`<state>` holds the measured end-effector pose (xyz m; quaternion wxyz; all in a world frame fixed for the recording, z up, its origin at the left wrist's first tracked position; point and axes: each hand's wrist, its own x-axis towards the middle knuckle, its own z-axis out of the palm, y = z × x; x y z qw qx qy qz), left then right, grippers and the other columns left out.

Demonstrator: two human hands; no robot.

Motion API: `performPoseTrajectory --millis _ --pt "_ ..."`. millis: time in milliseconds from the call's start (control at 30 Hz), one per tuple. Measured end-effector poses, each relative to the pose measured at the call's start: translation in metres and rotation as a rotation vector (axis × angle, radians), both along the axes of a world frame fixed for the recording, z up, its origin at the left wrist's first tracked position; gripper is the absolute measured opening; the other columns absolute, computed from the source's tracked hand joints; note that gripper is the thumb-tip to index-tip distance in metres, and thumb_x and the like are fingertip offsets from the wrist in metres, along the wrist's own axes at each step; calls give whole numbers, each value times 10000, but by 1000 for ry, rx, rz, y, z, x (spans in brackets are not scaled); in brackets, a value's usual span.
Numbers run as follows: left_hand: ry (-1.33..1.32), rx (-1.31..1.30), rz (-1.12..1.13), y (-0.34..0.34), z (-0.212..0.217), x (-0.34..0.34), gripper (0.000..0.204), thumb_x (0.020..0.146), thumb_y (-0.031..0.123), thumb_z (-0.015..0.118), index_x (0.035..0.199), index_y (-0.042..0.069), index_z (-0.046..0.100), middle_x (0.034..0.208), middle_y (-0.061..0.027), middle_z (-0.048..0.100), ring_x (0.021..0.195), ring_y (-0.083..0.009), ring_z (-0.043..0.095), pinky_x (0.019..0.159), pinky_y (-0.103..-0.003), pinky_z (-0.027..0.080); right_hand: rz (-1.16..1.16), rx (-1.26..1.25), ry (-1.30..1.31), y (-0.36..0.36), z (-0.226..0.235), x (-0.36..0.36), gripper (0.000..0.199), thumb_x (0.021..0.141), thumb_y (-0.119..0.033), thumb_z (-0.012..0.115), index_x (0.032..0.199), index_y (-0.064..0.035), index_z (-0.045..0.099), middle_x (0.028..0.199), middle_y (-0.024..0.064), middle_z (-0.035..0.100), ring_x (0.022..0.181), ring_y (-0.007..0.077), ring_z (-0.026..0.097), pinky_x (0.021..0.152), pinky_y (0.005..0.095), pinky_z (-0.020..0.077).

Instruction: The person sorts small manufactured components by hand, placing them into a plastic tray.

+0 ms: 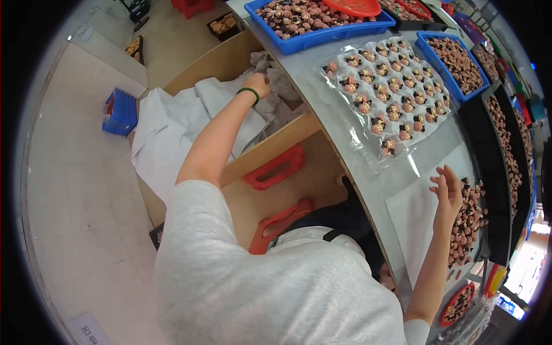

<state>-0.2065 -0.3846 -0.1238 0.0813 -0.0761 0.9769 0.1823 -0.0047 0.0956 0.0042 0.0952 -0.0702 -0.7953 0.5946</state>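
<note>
My left hand (257, 85), a green band at its wrist, reaches into an open cardboard box (195, 63). The hand is closed against crumpled greyish sheets (282, 86); its fingertips and whatever they grip are hidden. Beside it, large pale sheets (172, 121) drape over the box's side. Over the table, my right hand (448, 192) is open and empty, its fingers apart and slightly bent. Below that hand lie a white sheet (411, 215) and a heap of small pink-and-black pieces (468, 221). Farther back, a clear tray (368, 129) holds rows of similar pieces with cream parts.
Blue trays (282, 45) of pink pieces stand at the table's back, one with a red dish (353, 6). Black trays (486, 132) line the right side. A red bowl (458, 305) sits near right. Red stools (276, 167) and blue bins (121, 112) are below on the left.
</note>
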Motion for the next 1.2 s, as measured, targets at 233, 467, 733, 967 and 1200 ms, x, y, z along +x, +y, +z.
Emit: performPoseTrajectory --millis 233,467,733,967,1200 --pt "-506 -544 -376 -9 -123 -1 600 655 537 618 990 40 631 1069 -151 587 972 -226 578 808 -337 453 -156 -21 -74 23 -2 41 268 856 -128 540 1089 6 531 957 103 594 735 102 568 611 203 447" --pt "-397 -92 -6 -23 -77 20 462 742 393 583 996 7 601 1018 -235 570 963 -357 543 819 -384 441 -128 -71 -94 21 -2 34 239 844 -114 550 1043 18 548 891 92 608 699 109 564 598 207 438" --pt "148 150 170 -62 -14 49 380 775 318 522 871 -45 582 861 -258 580 799 -394 558 696 -429 424 254 -68 91 -62 20 -8 175 819 -67 570 973 14 585 848 78 623 738 120 582 624 236 464" --pt "569 614 161 -5 115 79 212 805 187 538 860 -14 573 753 -46 586 696 -100 512 631 -263 427 563 120 379 -188 55 -68 384 768 -134 642 1118 -30 524 1033 122 568 803 163 595 660 276 497" --pt "434 1195 -45 37 181 135 377 792 66 576 1148 1 471 971 -25 510 905 -107 491 818 -241 400 742 -131 -72 -279 50 -105 328 744 -176 656 1018 -10 584 902 174 619 763 250 618 666 336 488"
